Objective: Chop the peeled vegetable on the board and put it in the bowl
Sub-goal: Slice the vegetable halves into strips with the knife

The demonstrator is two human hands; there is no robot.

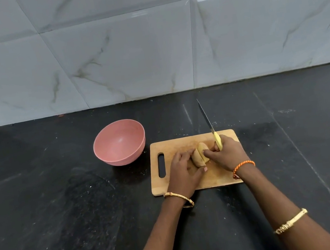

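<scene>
A peeled yellowish potato (200, 156), cut into two halves that lie side by side, sits in the middle of the wooden chopping board (175, 144). My left hand (183, 173) holds the left half, fingers over its top and thumb at its near end. My right hand (226, 153) grips the yellow handle of a knife (207, 121); the dark blade points up and away, off the potato, while the forefinger touches the right half. An empty pink bowl (119, 142) stands on the counter just left of the board.
The board and bowl rest on a black stone counter (64, 204) with pale specks. A tiled marble-pattern wall (128, 55) rises behind it. The board has a handle slot (161, 165) at its left end.
</scene>
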